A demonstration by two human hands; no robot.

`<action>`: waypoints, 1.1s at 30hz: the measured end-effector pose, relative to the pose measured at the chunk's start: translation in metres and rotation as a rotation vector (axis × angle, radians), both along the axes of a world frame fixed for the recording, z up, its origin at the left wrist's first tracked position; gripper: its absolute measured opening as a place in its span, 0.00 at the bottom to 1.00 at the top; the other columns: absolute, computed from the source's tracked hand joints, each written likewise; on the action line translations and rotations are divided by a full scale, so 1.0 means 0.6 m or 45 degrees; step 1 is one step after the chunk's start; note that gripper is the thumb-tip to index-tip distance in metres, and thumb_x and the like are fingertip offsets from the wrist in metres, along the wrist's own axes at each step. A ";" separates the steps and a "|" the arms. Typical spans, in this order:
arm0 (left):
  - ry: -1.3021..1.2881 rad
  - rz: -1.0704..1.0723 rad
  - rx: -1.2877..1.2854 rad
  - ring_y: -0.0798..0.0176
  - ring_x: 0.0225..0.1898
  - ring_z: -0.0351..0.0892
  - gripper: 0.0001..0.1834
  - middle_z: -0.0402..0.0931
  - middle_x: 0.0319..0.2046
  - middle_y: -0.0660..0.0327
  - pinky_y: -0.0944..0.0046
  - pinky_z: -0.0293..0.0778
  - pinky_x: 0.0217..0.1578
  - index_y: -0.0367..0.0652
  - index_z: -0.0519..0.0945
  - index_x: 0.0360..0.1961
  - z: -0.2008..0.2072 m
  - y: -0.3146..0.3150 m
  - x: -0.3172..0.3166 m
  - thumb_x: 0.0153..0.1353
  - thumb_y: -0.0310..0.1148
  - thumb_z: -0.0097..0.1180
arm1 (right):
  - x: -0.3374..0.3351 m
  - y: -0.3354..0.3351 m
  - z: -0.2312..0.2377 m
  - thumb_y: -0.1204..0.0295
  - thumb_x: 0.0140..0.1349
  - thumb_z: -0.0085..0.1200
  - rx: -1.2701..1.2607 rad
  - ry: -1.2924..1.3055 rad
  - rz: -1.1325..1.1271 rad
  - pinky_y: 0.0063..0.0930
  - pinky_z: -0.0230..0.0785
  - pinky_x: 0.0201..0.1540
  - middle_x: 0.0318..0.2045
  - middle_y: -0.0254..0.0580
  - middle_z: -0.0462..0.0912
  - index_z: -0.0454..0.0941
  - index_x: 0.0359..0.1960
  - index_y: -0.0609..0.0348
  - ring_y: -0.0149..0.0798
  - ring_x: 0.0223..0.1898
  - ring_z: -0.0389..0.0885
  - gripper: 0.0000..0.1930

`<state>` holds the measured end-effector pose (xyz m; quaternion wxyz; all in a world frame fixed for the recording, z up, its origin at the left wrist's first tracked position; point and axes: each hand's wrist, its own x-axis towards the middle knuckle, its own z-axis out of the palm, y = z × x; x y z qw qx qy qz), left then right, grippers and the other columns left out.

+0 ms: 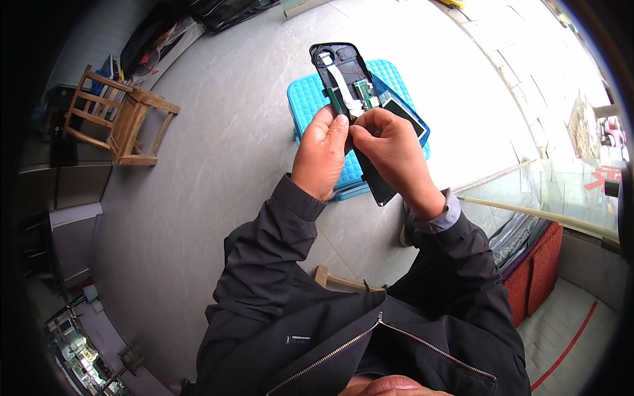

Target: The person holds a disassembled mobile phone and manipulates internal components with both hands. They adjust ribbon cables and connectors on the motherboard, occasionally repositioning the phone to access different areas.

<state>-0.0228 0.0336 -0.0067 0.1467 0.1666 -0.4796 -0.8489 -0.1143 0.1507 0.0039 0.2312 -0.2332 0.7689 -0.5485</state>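
My left hand (319, 156) is closed on the left edge of a long black device housing (356, 58), opened so its inside faces up. A white ribbon cable (341, 82) runs down the housing, beside green circuit boards (364, 90) and thin red wires. My right hand (396, 150) is closed in a pinch over the middle of the housing, its fingertips meeting near my left thumb. What those fingertips pinch is hidden. Below the housing stands a blue stool (304, 99) with a textured top. A flat dark panel with a pale border (405, 116) lies beside the housing, by my right hand.
A wooden chair (129, 125) stands at the left on grey floor tiles. Glass panels (555, 191) and a red mat-like piece (538, 270) are at the right. Between my legs shows a wooden seat edge (337, 280). Black bags (221, 13) lie at the far side.
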 end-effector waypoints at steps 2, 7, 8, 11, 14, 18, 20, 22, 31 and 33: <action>0.000 0.000 0.003 0.70 0.53 0.82 0.17 0.81 0.55 0.59 0.66 0.79 0.58 0.36 0.74 0.66 -0.001 0.001 0.000 0.86 0.32 0.41 | 0.001 -0.002 -0.002 0.70 0.65 0.66 -0.012 0.044 -0.021 0.30 0.77 0.34 0.27 0.45 0.88 0.87 0.39 0.67 0.32 0.27 0.86 0.10; -0.028 -0.040 -0.035 0.70 0.54 0.80 0.17 0.80 0.56 0.59 0.66 0.77 0.58 0.36 0.74 0.67 -0.008 -0.002 0.000 0.86 0.31 0.40 | 0.000 0.000 -0.004 0.70 0.65 0.65 0.032 0.102 0.034 0.32 0.78 0.35 0.27 0.49 0.88 0.86 0.39 0.67 0.37 0.28 0.88 0.10; 0.001 -0.045 -0.056 0.70 0.54 0.80 0.17 0.80 0.56 0.59 0.66 0.77 0.59 0.36 0.74 0.67 -0.009 -0.001 0.000 0.86 0.31 0.40 | -0.001 0.000 -0.004 0.70 0.65 0.65 0.054 0.104 0.043 0.33 0.78 0.35 0.26 0.50 0.88 0.86 0.39 0.67 0.37 0.27 0.88 0.11; -0.029 -0.042 -0.088 0.70 0.55 0.79 0.17 0.80 0.56 0.60 0.67 0.76 0.59 0.36 0.74 0.67 -0.013 0.002 0.003 0.86 0.31 0.39 | 0.000 -0.002 -0.003 0.69 0.64 0.65 0.095 0.124 0.038 0.34 0.78 0.34 0.25 0.52 0.87 0.86 0.39 0.67 0.40 0.26 0.88 0.11; -0.019 -0.034 -0.106 0.71 0.54 0.80 0.17 0.81 0.56 0.61 0.67 0.76 0.58 0.37 0.75 0.67 -0.018 0.003 0.001 0.86 0.32 0.41 | 0.003 -0.004 0.000 0.69 0.64 0.65 0.124 0.138 0.022 0.35 0.78 0.34 0.24 0.53 0.86 0.85 0.37 0.67 0.42 0.26 0.89 0.11; -0.008 -0.015 -0.142 0.71 0.53 0.82 0.17 0.82 0.55 0.63 0.67 0.78 0.57 0.39 0.76 0.67 -0.025 0.002 -0.001 0.86 0.35 0.45 | 0.003 -0.003 0.001 0.70 0.63 0.64 0.154 0.205 0.023 0.36 0.79 0.35 0.25 0.55 0.86 0.85 0.36 0.67 0.47 0.27 0.89 0.10; -0.011 -0.005 -0.145 0.71 0.53 0.82 0.17 0.82 0.55 0.63 0.67 0.78 0.56 0.39 0.76 0.67 -0.025 0.003 -0.001 0.86 0.35 0.45 | 0.003 -0.003 0.000 0.71 0.63 0.63 0.146 0.242 0.016 0.37 0.79 0.36 0.25 0.55 0.86 0.84 0.36 0.67 0.48 0.27 0.89 0.09; 0.008 -0.003 -0.142 0.71 0.53 0.82 0.17 0.82 0.55 0.63 0.67 0.78 0.56 0.39 0.76 0.67 -0.024 0.002 0.000 0.86 0.34 0.45 | 0.001 -0.003 -0.001 0.71 0.63 0.63 0.135 0.248 0.006 0.38 0.79 0.36 0.25 0.56 0.86 0.85 0.37 0.67 0.49 0.28 0.89 0.09; -0.063 0.035 -0.118 0.70 0.51 0.80 0.17 0.82 0.53 0.60 0.66 0.77 0.57 0.34 0.75 0.66 -0.017 0.001 0.000 0.86 0.30 0.42 | 0.005 -0.003 -0.001 0.70 0.63 0.64 0.055 0.145 0.051 0.35 0.78 0.34 0.26 0.53 0.87 0.86 0.38 0.68 0.43 0.26 0.88 0.11; -0.059 0.032 -0.120 0.70 0.51 0.80 0.17 0.82 0.54 0.60 0.66 0.77 0.57 0.34 0.75 0.66 -0.019 0.000 -0.001 0.86 0.30 0.42 | 0.006 -0.004 -0.001 0.69 0.63 0.65 0.059 0.146 0.052 0.34 0.78 0.34 0.26 0.53 0.87 0.86 0.38 0.68 0.42 0.26 0.87 0.11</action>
